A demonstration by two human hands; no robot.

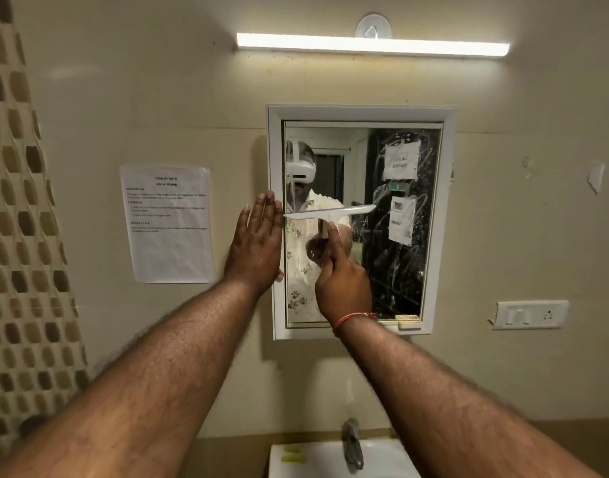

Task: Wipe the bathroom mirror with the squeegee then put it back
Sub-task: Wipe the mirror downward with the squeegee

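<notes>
The bathroom mirror hangs on the wall in a white frame, its right half streaked and smeared. A white squeegee lies with its blade almost level against the left half of the glass, about mid-height. My right hand grips its short handle from below, index finger stretched up along it. Flat on the left side of the frame rests my left hand, fingers straight and pointing up.
A printed paper sheet is taped to the wall left of the mirror. Below are a white sink and a metal tap. A switch plate sits at the right, a tube light above.
</notes>
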